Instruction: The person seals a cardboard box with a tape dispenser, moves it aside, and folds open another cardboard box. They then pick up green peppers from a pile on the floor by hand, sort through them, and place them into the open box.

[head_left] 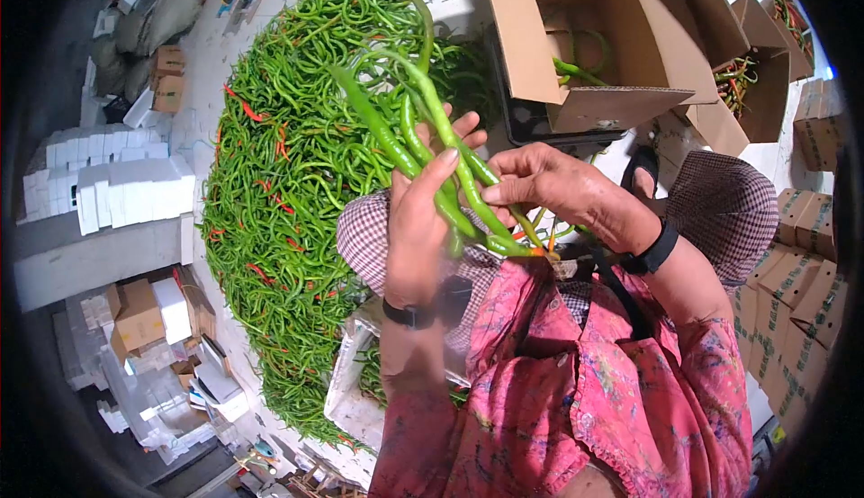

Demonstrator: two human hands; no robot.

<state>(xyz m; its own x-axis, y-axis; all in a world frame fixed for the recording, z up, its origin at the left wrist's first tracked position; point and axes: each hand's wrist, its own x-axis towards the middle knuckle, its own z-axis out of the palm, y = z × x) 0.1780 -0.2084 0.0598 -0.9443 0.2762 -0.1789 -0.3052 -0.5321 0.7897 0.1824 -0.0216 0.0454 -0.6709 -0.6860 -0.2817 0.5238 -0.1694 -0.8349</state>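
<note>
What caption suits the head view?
Left hand and right hand hold long green peppers near a mostly green pepper heap.

Way in: carton (621,21) top | obstacles: near flap (621,107), side flap (522,35), pepper heap (306,156)

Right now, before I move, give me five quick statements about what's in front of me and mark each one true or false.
1. The left hand holds several long green peppers. True.
2. The right hand is away from those peppers. False: its fingertips are on them.
3. The pile is purely green. False: red peppers are scattered through it.
4. A few green peppers lie inside the open cardboard box beyond the right hand. True.
5. Both wrists are bare. False: there is a dark band on the left wrist and another on the right.
</note>
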